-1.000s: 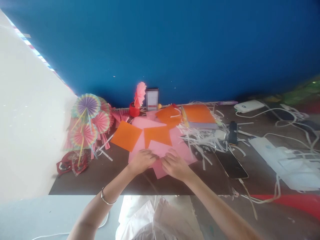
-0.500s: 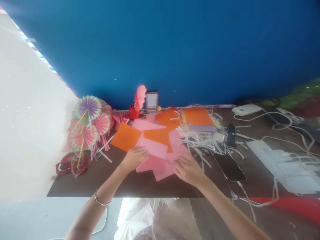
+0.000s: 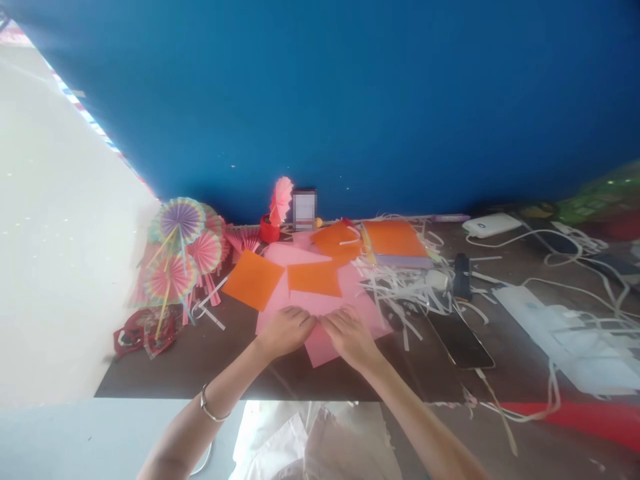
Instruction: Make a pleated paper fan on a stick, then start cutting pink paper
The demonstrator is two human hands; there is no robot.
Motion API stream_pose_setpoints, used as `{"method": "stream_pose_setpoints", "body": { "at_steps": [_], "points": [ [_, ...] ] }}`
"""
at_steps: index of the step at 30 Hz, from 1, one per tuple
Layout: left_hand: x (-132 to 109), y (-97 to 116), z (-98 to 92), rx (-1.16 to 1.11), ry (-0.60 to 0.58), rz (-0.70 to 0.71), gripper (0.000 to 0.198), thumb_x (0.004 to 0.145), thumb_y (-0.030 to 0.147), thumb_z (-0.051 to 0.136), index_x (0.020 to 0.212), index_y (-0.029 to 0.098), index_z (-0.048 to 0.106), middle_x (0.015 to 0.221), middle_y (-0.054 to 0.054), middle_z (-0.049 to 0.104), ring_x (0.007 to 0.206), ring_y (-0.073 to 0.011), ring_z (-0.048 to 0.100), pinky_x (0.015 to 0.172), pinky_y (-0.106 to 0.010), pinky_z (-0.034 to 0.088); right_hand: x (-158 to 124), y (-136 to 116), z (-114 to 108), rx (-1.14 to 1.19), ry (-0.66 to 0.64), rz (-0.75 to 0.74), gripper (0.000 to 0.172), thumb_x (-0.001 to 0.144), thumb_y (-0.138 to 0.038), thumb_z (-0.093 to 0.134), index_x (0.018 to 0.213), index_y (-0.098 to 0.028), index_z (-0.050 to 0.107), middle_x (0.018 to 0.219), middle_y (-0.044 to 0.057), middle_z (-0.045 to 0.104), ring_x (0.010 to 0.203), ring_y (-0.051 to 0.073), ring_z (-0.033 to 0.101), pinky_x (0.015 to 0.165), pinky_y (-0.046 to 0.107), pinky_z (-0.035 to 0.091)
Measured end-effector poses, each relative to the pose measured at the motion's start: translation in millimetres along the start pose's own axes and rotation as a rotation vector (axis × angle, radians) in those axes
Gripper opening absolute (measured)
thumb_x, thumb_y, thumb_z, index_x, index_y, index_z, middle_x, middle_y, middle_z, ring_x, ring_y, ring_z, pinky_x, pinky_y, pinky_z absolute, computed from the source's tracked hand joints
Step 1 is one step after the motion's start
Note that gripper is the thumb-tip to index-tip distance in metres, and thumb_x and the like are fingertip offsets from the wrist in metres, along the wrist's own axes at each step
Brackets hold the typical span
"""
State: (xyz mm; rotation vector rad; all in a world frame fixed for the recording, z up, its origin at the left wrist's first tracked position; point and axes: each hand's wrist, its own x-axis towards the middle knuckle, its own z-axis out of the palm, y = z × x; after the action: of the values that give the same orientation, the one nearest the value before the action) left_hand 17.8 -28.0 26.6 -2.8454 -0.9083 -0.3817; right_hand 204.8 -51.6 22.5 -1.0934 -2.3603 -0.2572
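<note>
Pink paper sheets (image 3: 300, 298) lie overlapped at the middle of the dark table. My left hand (image 3: 289, 331) rests on their near part, its fingers closed together, a bracelet on the wrist. Right beside it, my right hand (image 3: 349, 335) has curled fingers on the same pink paper; the fingertips of both hands nearly meet. Whatever lies between the fingertips is too small to make out. Beyond the hands are an orange sheet (image 3: 314, 279) on the pink paper and another orange sheet (image 3: 253, 280) to the left.
Folded paper fans (image 3: 175, 223) stand at the left, beside a red packet (image 3: 131, 339). At the right are white paper strips (image 3: 400, 285), a dark phone (image 3: 463, 339), cables and a white power strip (image 3: 565, 333). A red tape roll (image 3: 269, 229) sits near the blue wall.
My hands have come together, the left moving right and the right moving left. The pink paper between them has shifted, and more of the middle orange sheet lies uncovered.
</note>
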Motion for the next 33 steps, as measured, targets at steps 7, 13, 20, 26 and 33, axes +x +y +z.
{"method": "stream_pose_setpoints", "body": {
  "at_steps": [7,13,20,26,33],
  "points": [
    [0.5,-7.2,-3.7,0.022,-0.048,0.053,0.014,0.084,0.025,0.043,0.075,0.018,0.053,0.068,-0.003,0.054,0.065,-0.0168,0.053,0.061,-0.030,0.041,-6.9,12.3,-8.2,0.088,-0.003,-0.049,0.028,0.089,-0.009,0.040,0.090,-0.019,0.066,0.077,0.002,0.068,0.074,0.015,0.058,0.087,0.035,0.040],
    [-1.1,-17.0,-13.4,-0.029,-0.106,0.096,0.016,0.084,0.028,0.042,0.075,0.018,0.053,0.071,-0.003,0.054,0.067,-0.0152,0.050,0.063,-0.028,0.037,-6.6,24.5,-20.4,0.136,0.054,-0.069,0.025,0.086,-0.007,0.045,0.089,-0.020,0.065,0.074,0.000,0.068,0.073,0.013,0.059,0.085,0.033,0.040],
    [-25.8,-42.5,-19.3,-0.250,-0.167,-0.184,0.020,0.082,0.020,0.037,0.070,0.016,0.053,0.068,-0.004,0.055,0.065,-0.0156,0.051,0.062,-0.029,0.037,-17.6,60.4,-42.7,0.029,0.259,0.044,0.025,0.080,-0.003,0.048,0.085,-0.021,0.064,0.073,0.001,0.068,0.070,0.013,0.060,0.083,0.033,0.041],
    [-16.2,-19.5,0.9,-1.473,-0.132,-0.836,0.049,0.089,0.050,0.023,0.097,0.014,0.056,0.082,-0.008,0.066,0.078,-0.0190,0.063,0.074,-0.035,0.047,-21.8,37.4,-31.6,-0.070,0.235,-0.070,0.027,0.083,-0.006,0.049,0.101,-0.020,0.064,0.085,0.003,0.071,0.084,0.016,0.062,0.089,0.033,0.040],
    [-3.1,-2.9,3.0,-1.774,0.012,-0.913,0.052,0.069,0.041,0.070,0.110,0.013,0.053,0.104,-0.015,0.065,0.099,-0.0240,0.062,0.089,-0.039,0.044,-30.8,17.2,-17.7,-0.115,0.121,-0.175,0.033,0.085,-0.003,0.042,0.109,-0.018,0.061,0.093,0.005,0.071,0.088,0.018,0.063,0.090,0.036,0.041]
  ]
}}
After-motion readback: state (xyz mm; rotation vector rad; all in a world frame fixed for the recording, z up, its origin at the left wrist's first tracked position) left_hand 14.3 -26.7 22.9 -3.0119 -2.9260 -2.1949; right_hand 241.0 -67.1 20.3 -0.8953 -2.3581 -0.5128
